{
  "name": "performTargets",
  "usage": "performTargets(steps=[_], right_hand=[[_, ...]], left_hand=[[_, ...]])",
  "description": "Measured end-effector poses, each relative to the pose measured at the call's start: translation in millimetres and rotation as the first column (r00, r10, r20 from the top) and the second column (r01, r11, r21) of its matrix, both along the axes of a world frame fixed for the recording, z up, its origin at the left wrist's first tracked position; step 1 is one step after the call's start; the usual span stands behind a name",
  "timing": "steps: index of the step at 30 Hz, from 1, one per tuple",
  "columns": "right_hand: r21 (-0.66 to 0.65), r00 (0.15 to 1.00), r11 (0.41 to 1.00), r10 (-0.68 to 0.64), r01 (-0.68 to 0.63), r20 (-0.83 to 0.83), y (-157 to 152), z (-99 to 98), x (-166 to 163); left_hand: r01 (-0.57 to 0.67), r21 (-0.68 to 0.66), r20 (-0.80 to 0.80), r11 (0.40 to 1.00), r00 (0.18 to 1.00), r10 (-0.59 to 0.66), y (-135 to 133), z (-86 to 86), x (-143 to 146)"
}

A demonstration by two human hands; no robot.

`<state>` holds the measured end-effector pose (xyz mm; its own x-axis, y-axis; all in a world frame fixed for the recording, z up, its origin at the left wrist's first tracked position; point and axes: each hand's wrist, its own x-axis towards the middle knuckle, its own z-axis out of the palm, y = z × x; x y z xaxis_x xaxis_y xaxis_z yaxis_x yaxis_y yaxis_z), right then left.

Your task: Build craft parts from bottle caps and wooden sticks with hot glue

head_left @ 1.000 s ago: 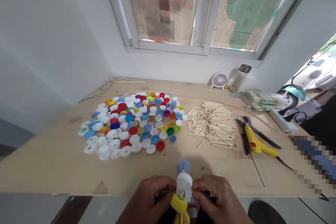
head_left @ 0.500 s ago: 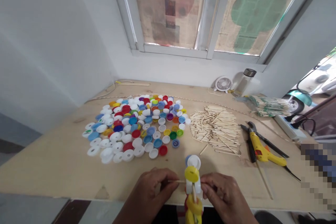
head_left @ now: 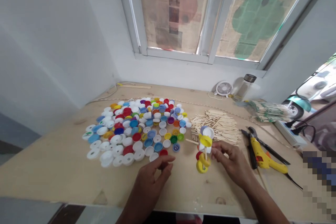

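Between the fingertips of my right hand [head_left: 232, 161] is a small figure made of bottle caps [head_left: 205, 141], yellow, white, blue and red, joined by sticks. It is held by its right side above the table, and one stick juts out to its left. My left hand [head_left: 154, 180] hovers apart from it, thumb and forefinger parted with nothing between them. Just beyond that hand spreads a heap of bottle caps [head_left: 138, 146] in many colours. A pile of short wooden sticks [head_left: 222, 122] lies behind the figure, which partly hides its near edge.
To the right, a yellow glue gun [head_left: 265, 154] lies beside black-handled pliers [head_left: 274, 148]. Further back are a power strip [head_left: 291, 133], bagged sticks [head_left: 273, 110], a glass bottle [head_left: 244, 87] and a small white fan [head_left: 224, 88]. A string [head_left: 223, 109] crosses the table.
The cap figure has moved up and forward to the right in my right hand, from the table's front edge. My left hand has let go of the stick and drawn apart from it.
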<state>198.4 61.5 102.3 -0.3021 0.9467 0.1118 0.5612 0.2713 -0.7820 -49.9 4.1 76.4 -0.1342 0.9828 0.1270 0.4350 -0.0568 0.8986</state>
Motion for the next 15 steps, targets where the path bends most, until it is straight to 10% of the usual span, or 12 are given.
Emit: performTargets(steps=[10, 15], right_hand=[[0.053, 0.998, 0.998, -0.048, 0.045, 0.048, 59, -10.5, 2], [0.096, 0.992, 0.990, -0.107, 0.101, 0.062, 90, -8.7, 2]], left_hand=[[-0.169, 0.086, -0.276, 0.982, 0.943, 0.186, -17, -50.2, -43], [-0.143, -0.033, -0.238, 0.989, 0.962, 0.131, -29, -46.7, -56]])
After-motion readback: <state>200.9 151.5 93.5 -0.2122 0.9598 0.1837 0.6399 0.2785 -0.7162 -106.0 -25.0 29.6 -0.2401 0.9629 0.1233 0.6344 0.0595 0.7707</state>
